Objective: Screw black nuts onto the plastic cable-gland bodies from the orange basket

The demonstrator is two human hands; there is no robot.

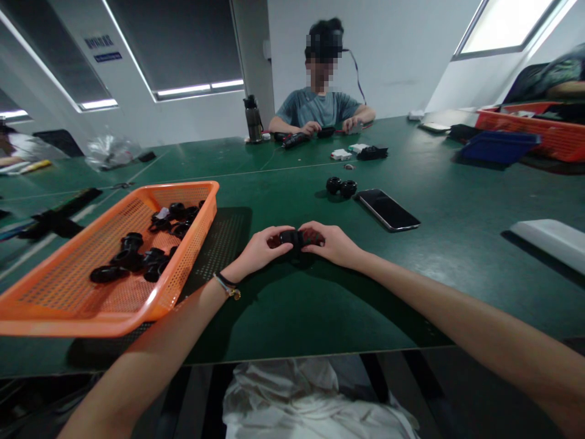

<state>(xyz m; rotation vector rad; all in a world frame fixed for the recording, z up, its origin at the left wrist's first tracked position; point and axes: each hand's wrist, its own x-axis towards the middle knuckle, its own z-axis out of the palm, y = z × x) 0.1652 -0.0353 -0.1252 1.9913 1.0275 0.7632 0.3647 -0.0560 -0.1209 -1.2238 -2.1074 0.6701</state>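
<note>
White cloth [311, 396] bunched nearest, below tabletop [292, 305] edge. Orange basket [68, 292] of black rings at left. Left hand [260, 249] and right hand [333, 242] both clamped on black round part [296, 237], low over tabletop. Best kept squarely aligned, gripped evenly. Phone [387, 209] further right.

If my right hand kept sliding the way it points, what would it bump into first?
Your right hand points left, so it would probably meet your left hand first, just past the black part both hold.

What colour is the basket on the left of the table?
Orange, a perforated plastic basket holding black parts, shown in the head view.
</note>
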